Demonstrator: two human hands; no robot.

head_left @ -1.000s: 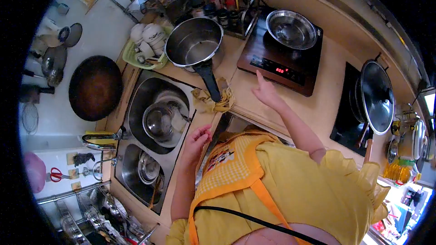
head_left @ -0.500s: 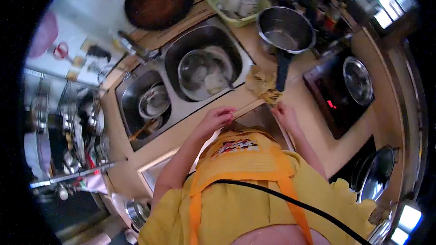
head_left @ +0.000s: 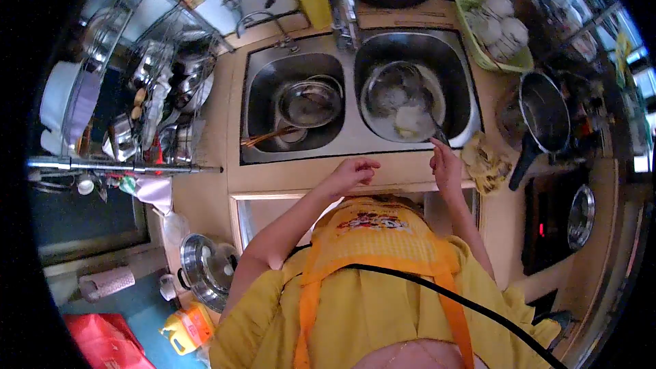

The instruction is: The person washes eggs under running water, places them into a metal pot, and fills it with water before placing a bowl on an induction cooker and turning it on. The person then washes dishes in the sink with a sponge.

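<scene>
My right hand (head_left: 446, 166) is at the front rim of the right sink basin (head_left: 468, 106), its fingers closed at the end of a utensil's black handle (head_left: 439, 135). The handle leads into a metal bowl (head_left: 373, 99) in the basin; a pale, rounded thing (head_left: 413, 121) lies in it, its kind unclear. My left hand (head_left: 355, 174) hovers over the counter's front edge with nothing in it, fingers partly bent and apart. A crumpled yellowish-brown cloth (head_left: 486, 164) lies on the counter just right of my right hand.
The left basin holds a metal pot (head_left: 309, 104) and wooden chopsticks (head_left: 272, 136). A faucet (head_left: 344, 10) stands between the basins. On the right are a green basket (head_left: 478, 55) of dishes, a long-handled pot (head_left: 544, 113) and a cooktop (head_left: 547, 225). A wire rack (head_left: 123, 164) stands left.
The view has swung left, bringing the sink to the middle. My right hand has moved from beside the cloth to the black handle. My left hand stays near the counter's front edge.
</scene>
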